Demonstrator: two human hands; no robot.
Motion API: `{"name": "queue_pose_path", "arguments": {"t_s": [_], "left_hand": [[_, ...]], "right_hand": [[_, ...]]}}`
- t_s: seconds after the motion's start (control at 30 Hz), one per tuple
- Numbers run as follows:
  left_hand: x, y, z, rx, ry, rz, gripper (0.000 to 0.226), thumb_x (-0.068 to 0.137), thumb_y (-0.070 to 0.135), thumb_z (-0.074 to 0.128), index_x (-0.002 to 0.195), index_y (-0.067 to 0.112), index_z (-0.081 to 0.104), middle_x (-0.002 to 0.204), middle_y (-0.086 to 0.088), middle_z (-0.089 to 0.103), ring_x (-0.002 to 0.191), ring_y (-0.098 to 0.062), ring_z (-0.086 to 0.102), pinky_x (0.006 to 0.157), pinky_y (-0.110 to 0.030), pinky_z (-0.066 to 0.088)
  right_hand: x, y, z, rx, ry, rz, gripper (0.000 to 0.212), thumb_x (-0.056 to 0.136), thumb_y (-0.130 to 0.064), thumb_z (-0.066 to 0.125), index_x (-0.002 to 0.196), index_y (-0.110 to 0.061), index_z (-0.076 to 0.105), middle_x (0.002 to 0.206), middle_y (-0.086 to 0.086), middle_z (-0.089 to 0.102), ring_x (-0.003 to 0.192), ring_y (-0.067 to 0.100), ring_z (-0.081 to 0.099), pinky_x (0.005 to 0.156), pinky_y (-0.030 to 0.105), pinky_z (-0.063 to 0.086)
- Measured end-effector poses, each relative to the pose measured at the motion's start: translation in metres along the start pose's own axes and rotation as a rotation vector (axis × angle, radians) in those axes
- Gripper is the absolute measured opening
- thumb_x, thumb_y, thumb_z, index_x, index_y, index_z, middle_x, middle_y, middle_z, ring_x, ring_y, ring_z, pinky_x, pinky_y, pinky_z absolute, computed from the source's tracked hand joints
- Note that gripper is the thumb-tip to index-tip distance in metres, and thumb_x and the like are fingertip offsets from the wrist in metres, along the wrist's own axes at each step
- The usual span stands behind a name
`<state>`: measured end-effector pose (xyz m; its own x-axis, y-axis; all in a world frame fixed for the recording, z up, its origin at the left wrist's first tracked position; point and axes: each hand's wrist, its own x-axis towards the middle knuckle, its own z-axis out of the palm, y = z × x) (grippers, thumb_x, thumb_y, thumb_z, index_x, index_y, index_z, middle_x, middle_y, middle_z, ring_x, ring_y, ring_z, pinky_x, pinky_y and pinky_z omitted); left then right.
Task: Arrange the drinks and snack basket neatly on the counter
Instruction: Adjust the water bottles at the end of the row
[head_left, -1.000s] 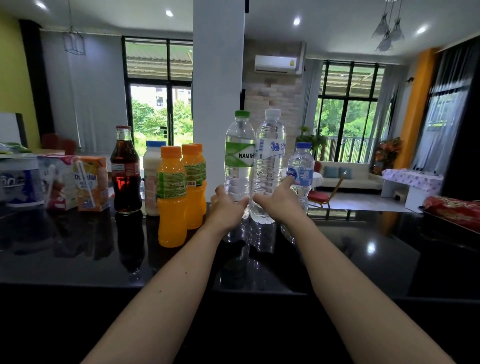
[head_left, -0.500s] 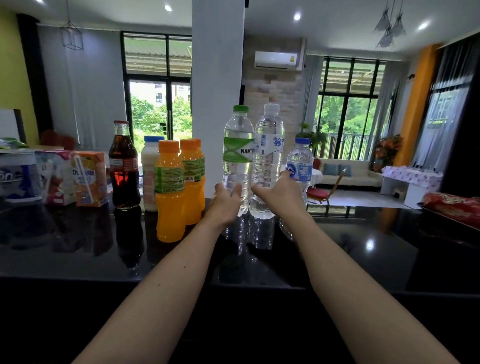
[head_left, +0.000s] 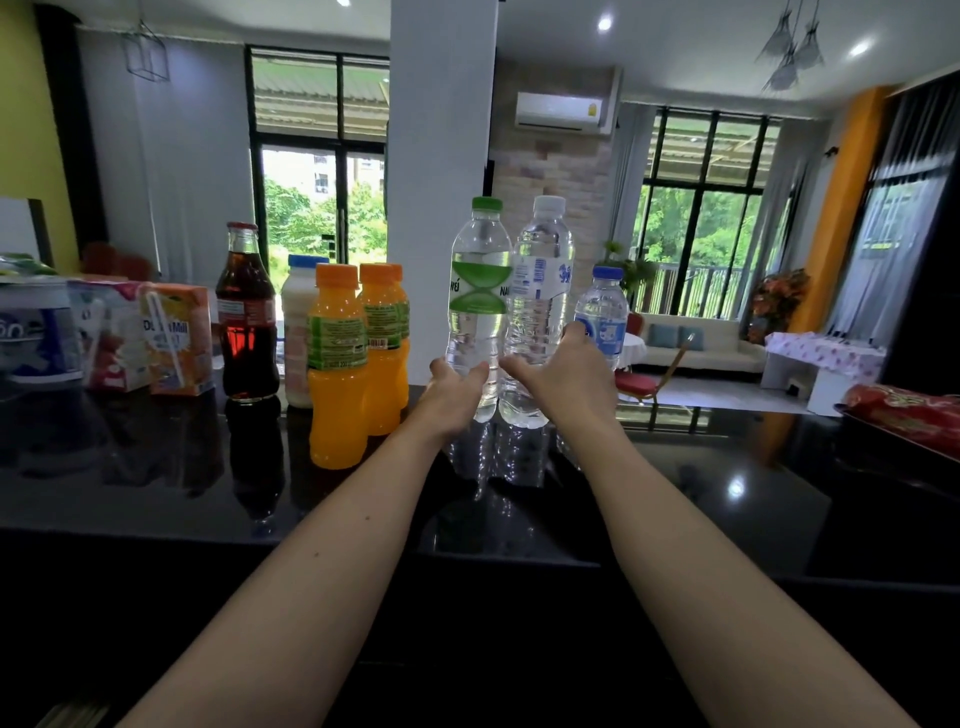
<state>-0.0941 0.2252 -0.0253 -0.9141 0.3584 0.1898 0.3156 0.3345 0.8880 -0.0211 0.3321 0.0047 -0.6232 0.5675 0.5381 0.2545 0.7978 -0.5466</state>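
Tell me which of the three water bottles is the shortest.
The blue-capped bottle, rightmost of the three. The green-capped bottle and white-capped bottle beside it stand clearly taller.

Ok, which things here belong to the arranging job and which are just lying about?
Job: green-cap water bottle, white-cap water bottle, small blue-cap bottle, orange juice bottles, cola bottle, milk bottle, drink cartons.
Lying about: air conditioner, sofa, red chair.
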Motion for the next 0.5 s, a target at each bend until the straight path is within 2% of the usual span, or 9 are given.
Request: {"name": "queue_pose_path", "arguments": {"t_s": [0.13, 0.3, 0.4, 0.5], "left_hand": [[-0.0006, 0.0001, -0.0002, -0.05, 0.003, 0.029, 0.065, 0.098, 0.046, 0.039, 0.144, 0.009, 0.013, 0.147, -0.019, 0.035, 0.128, -0.033, 0.041, 0.089, -0.036, 0.035], [-0.0017, -0.0016, -0.0012, 0.072, 0.093, 0.038, 0.083, 0.085, 0.06, 0.055, 0.143, 0.01, 0.021, 0.143, -0.013, 0.042, 0.124, -0.031, 0.048, 0.092, -0.037, 0.043], [-0.0018, -0.0016, -0.0008, 0.18, 0.088, 0.007, 0.092, 0.082, 0.068, 0.049, 0.147, 0.011, 0.017, 0.15, -0.016, 0.029, 0.133, -0.033, 0.037, 0.102, -0.045, 0.041], [-0.0014, 0.0019, 0.0009, 0.124, 0.061, 0.007, 0.083, 0.089, 0.06, 0.046, 0.148, 0.013, 0.013, 0.149, -0.017, 0.029, 0.132, -0.034, 0.037, 0.098, -0.043, 0.041]], "right_hand": [[0.0018, 0.0015, 0.0016, 0.06, -0.008, 0.001, 0.075, 0.082, -0.047, 0.067, 0.134, -0.005, 0.034, 0.115, 0.013, 0.06, 0.104, 0.031, 0.059, 0.078, 0.037, 0.048], [-0.0004, 0.0046, 0.0023, 0.152, -0.037, 0.017, 0.071, 0.085, -0.037, 0.064, 0.136, -0.006, 0.024, 0.108, 0.013, 0.059, 0.098, 0.033, 0.059, 0.072, 0.033, 0.042], [-0.002, 0.004, 0.0029, 0.156, -0.018, -0.002, 0.078, 0.083, -0.043, 0.065, 0.139, -0.008, 0.023, 0.121, 0.016, 0.055, 0.109, 0.034, 0.056, 0.078, 0.037, 0.043], [-0.0036, 0.0045, 0.0026, 0.11, 0.033, -0.031, 0.088, 0.079, -0.052, 0.069, 0.141, -0.009, 0.025, 0.13, 0.017, 0.05, 0.116, 0.033, 0.052, 0.081, 0.037, 0.044]]}}
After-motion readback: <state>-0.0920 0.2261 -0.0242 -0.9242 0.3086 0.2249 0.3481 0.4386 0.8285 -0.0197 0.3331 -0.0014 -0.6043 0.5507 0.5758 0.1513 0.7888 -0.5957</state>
